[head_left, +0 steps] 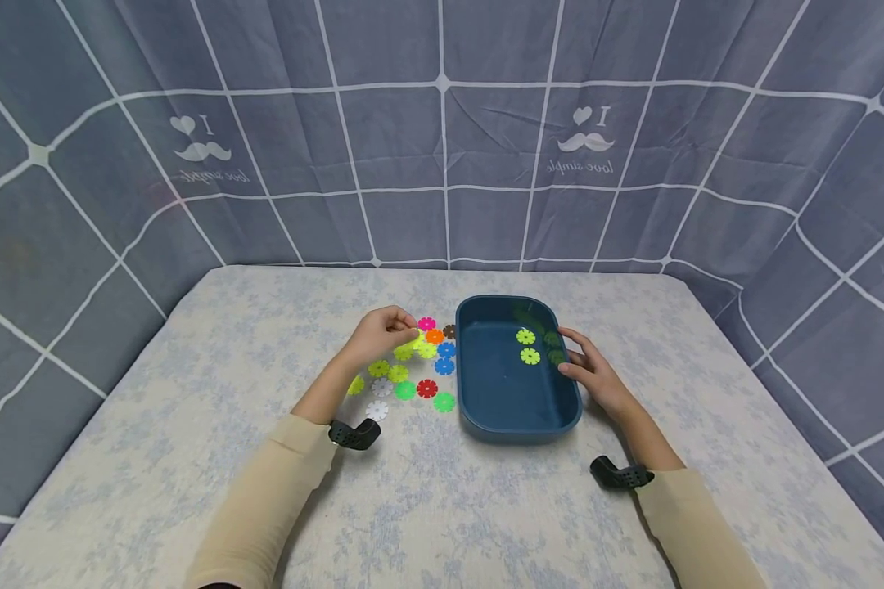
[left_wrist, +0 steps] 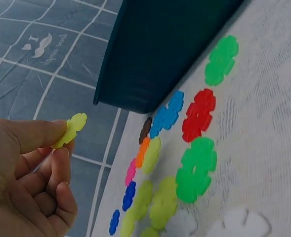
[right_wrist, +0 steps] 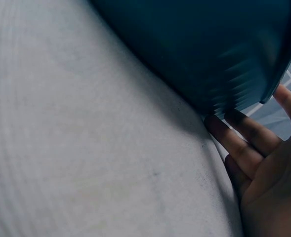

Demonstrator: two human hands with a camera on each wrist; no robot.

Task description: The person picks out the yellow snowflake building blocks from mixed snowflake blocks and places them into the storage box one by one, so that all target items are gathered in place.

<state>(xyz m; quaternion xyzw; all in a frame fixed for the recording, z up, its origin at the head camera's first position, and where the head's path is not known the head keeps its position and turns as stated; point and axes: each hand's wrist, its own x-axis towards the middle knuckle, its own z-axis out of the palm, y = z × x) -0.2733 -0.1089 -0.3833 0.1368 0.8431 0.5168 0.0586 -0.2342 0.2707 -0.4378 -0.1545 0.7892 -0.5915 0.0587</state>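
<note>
Thumb and forefinger of my left hand point(head_left: 381, 335) pinch a yellow flower-shaped plastic disc point(left_wrist: 72, 130), held above the table in the left wrist view. Beneath and beside that hand lie more flower discs: several yellow ones, a red disc point(head_left: 427, 388), a green disc point(head_left: 444, 402), a blue disc point(head_left: 444, 366) and a white disc point(head_left: 376, 410). A dark blue plastic bin point(head_left: 519, 435) stands right of them, with yellow discs point(head_left: 529, 356) on its floor. My right hand point(head_left: 597, 378) rests its extended fingers against the bin's right side and rim.
The bin stands on a table with a pale patterned cloth point(head_left: 442, 507). A blue-grey curtain point(head_left: 383, 139) with white grid lines hangs behind the table and along both sides. A black wrist device point(head_left: 354, 434) sits on my left wrist, another point(head_left: 620, 474) on my right.
</note>
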